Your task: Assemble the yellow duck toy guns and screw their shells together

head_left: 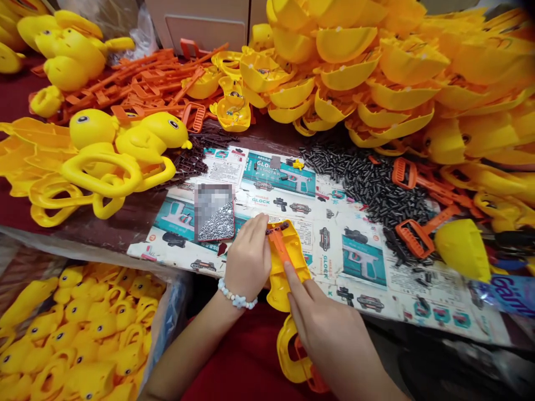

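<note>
While the box (156, 334) of yellow duck figures sits at the near left, more yellow duck pieces (98, 133) with loop handles lie above it on the tabletop (121, 236), and a heap of orange plastic parts (142, 83) spreads behind them. Next, on the printed cardboard (401, 278), comes a shallow tray of small silvery pieces (216, 223). Just right of it my left grip (248, 253) is closed at the left edge of the open yellow shell (295, 256), fingers together. The shell lies in front of me, hollow side up, over the near edge of the cardboard, with an orange strip (279, 245) along it and small dark pieces (285, 226) at its far end. My right grip (324, 312) has its forefinger laid on the strip; how far it closes underneath, I cannot tell. A yellow loop (286, 348) shows below the shell. Farther right are loose black pins (368, 181), orange handled parts (414, 239) and a yellow cup-like piece (462, 250), with stacked yellow shells (346, 44) at the far right.
</note>
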### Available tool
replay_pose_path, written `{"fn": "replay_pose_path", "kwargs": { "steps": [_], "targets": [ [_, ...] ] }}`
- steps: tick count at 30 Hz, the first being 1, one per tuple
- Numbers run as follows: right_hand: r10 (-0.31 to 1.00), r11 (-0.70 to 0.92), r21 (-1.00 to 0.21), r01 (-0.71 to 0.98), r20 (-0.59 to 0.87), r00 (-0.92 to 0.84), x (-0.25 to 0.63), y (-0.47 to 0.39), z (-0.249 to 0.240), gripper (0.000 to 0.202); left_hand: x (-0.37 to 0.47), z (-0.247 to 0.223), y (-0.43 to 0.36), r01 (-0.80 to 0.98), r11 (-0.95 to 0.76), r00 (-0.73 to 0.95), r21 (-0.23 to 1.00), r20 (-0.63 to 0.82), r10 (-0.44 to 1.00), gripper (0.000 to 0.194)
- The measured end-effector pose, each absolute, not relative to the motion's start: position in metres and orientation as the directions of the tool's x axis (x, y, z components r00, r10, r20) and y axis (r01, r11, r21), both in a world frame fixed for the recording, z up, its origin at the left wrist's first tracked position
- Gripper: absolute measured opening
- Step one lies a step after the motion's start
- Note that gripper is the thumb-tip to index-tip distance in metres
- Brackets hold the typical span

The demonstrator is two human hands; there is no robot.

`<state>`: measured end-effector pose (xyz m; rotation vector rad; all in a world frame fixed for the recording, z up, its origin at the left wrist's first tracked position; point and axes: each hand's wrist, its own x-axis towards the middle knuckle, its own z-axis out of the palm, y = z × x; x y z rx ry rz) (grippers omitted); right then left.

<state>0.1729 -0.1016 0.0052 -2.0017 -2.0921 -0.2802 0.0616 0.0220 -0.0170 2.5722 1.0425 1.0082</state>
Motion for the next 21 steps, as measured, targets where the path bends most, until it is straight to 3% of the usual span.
{"fn": "replay_pose_path", "kwargs": {
  "steps": [2, 7, 12, 17, 21],
  "targets": [
    [0.951, 0.047, -0.035, 0.998, 0.308, -0.034, 0.169, -0.103, 0.003, 0.042, 0.063, -0.012, 0.028, 0.533, -0.725, 0.556, 0.435, 0.466, 0.688, 0.024],
    [0.917, 0.049, -0.320, 0.946, 0.391, 0.084, 0.172, -0.113, 0.000, 0.022, 0.066, -0.006, 0.045, 0.504, -0.667, 0.693, 0.549, 0.203, 0.691, 0.022],
    [0.932, 0.080, -0.437, 0.896, 0.352, 0.088, 0.167, -0.122, -0.004, 0.011, 0.064, -0.005, 0.039, 0.425, -0.642, 0.705, 0.639, 0.211, 0.677, 0.020],
    [0.972, 0.154, -0.580, 0.800, 0.233, -0.019, 0.160, -0.136, -0.014, 0.016, 0.054, 0.003, 0.024, 0.400, -0.716, 0.807, 0.572, 0.149, 0.571, 0.019],
    [0.917, 0.329, -0.621, 0.711, 0.391, -0.083, 0.182, -0.128, -0.016, 0.012, 0.048, 0.004, 0.025, 0.387, -0.776, 0.827, 0.498, 0.184, 0.531, 0.022]
  ]
}}
